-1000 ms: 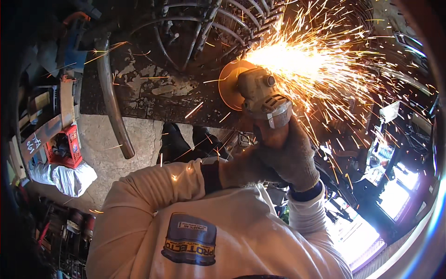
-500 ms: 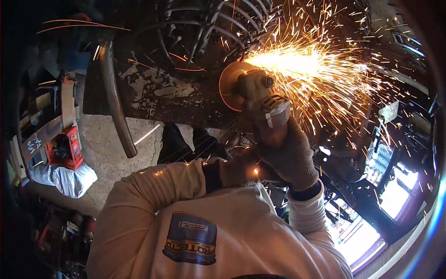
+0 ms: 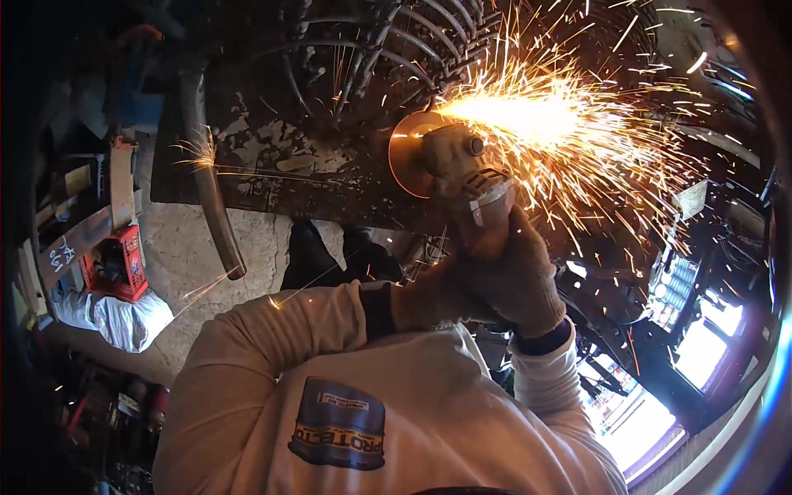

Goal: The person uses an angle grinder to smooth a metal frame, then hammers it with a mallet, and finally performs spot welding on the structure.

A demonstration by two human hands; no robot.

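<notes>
An angle grinder [image 3: 477, 177] points away from me, its thin disc [image 3: 410, 157] edge-on to the metalwork. My gloved right hand [image 3: 524, 276] wraps round the grinder's body. From the left, my gloved left hand [image 3: 437, 293] closes on the rear of the same tool, close against the right; its fingers are mostly in shadow. A bright spray of sparks [image 3: 528, 115] streams right from the disc's far edge. Just beyond stands a frame of curved metal rods [image 3: 421, 41]; glare hides the exact contact spot.
The frame rests on a dark, worn metal tabletop [image 3: 289, 157]. A curved metal bar [image 3: 216, 219] juts over its left near edge. On the floor at left, a red crate [image 3: 124, 264] sits by a white sack [image 3: 124, 318]. My shoes [image 3: 309, 256] are below the table edge.
The grinder and both hands hold nearly the same place. Sparks keep flying right, and a small burst now shows on the curved bar at left.
</notes>
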